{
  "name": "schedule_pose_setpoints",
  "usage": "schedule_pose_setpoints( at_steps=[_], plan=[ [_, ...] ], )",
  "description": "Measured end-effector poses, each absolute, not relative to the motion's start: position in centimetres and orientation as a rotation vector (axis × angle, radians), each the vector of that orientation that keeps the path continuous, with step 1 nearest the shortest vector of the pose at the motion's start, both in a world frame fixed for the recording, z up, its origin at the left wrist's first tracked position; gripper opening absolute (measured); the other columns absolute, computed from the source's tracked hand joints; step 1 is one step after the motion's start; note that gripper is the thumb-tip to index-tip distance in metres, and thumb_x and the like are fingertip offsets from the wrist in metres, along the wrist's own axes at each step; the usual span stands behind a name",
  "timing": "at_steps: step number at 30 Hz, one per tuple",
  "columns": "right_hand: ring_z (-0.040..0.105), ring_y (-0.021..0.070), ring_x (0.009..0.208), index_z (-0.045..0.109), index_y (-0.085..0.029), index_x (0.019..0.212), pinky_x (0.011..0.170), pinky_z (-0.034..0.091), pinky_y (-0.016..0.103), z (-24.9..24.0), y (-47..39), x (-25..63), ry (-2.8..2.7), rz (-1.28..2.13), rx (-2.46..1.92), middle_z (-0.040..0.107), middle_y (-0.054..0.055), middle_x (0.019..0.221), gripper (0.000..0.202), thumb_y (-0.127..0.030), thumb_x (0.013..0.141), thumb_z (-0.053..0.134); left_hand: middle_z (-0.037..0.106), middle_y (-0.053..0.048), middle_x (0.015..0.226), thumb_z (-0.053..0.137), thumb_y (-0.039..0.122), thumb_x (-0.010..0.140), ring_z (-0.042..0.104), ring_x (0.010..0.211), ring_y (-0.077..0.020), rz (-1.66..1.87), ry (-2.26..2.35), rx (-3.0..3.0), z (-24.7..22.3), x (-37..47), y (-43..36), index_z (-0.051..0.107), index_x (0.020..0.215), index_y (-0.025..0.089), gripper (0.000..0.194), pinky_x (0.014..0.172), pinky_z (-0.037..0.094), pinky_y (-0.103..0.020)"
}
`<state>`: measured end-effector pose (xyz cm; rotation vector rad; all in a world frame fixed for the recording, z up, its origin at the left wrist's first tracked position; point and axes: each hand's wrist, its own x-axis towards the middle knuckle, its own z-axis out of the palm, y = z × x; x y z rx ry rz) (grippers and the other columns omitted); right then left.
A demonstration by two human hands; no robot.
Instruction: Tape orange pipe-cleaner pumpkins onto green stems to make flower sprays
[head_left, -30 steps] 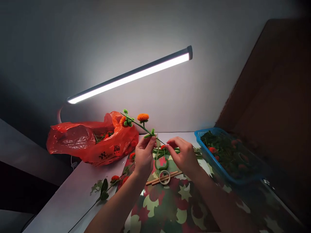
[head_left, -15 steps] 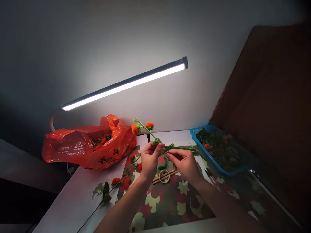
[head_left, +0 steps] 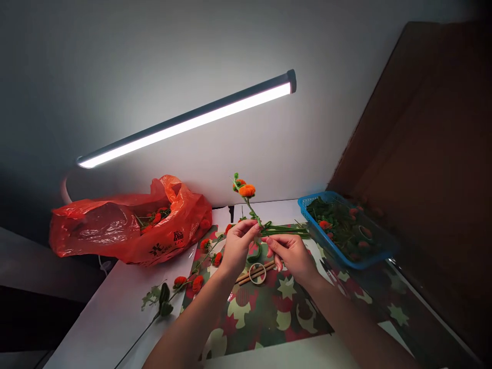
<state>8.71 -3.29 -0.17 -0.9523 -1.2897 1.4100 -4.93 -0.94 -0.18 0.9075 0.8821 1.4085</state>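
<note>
My left hand point(head_left: 237, 248) pinches the green stem of a fuzzy artificial flower stem point(head_left: 247, 191) between thumb and fingertips. Its orange, ribbed heads and a small green bud point up and away from me. Close by on the right, my right hand point(head_left: 292, 256) is closed in a pinch at the lower end of that stem. Whether a thin strip also lies between its fingers cannot be made out. Below the hands are a pale ring point(head_left: 257, 273), like a tape roll, thin brown sticks point(head_left: 243, 279) and a green leaf point(head_left: 254, 253).
A red plastic bag point(head_left: 130, 225) holding orange flowers stands left. A blue basket point(head_left: 338, 254) of leaves and flowers is at the right. Green stems point(head_left: 290, 231) lie behind my hands; a finished-looking flower branch point(head_left: 165, 302) lies left on the patterned mat point(head_left: 265, 328). A lamp point(head_left: 188, 123) hangs above.
The held flower stem has turned more upright, its heads swinging to the right. Both hands remain close together on it. The whole view has shifted slightly.
</note>
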Motion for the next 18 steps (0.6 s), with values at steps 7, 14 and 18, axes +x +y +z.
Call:
schedule_pose_setpoints(
  at_steps=[7, 14, 18],
  plan=[
    [0.034, 0.0023, 0.032, 0.066, -0.014, 0.080, 0.033, 0.028, 0.017, -0.7, -2.9, 8.3, -1.233, 1.505, -0.905, 0.044, -0.007, 0.050, 0.031, -0.044, 0.079, 0.056, 0.059, 0.002, 0.070, 0.072, 0.024, 0.066, 0.054, 0.064, -0.0063, 1.351, 0.749, 0.737, -0.6, -4.8, -0.6, 0.063, 0.072, 0.014, 0.014, 0.060, 0.044, -0.017],
    [0.030, 0.0038, 0.032, 0.062, -0.014, 0.086, 0.034, 0.027, 0.017, -1.1, -2.7, 7.8, -1.284, 1.521, -0.887, 0.038, -0.009, 0.043, 0.035, -0.044, 0.087, 0.043, 0.059, 0.001, 0.073, 0.073, 0.024, 0.064, 0.055, 0.064, -0.0077, 1.410, 0.835, 0.770, -0.7, -5.1, -0.3, 0.066, 0.080, 0.015, 0.020, 0.060, 0.044, -0.020],
    [0.028, 0.0049, 0.033, 0.052, -0.018, 0.096, 0.035, 0.026, 0.016, -1.0, -2.5, 7.5, -1.269, 1.505, -0.843, 0.038, -0.010, 0.042, 0.027, -0.042, 0.089, 0.041, 0.059, 0.001, 0.073, 0.070, 0.023, 0.065, 0.055, 0.065, -0.0082, 1.398, 0.894, 0.844, -0.6, -5.4, -0.2, 0.066, 0.085, 0.017, 0.021, 0.063, 0.043, -0.020]
  ],
)
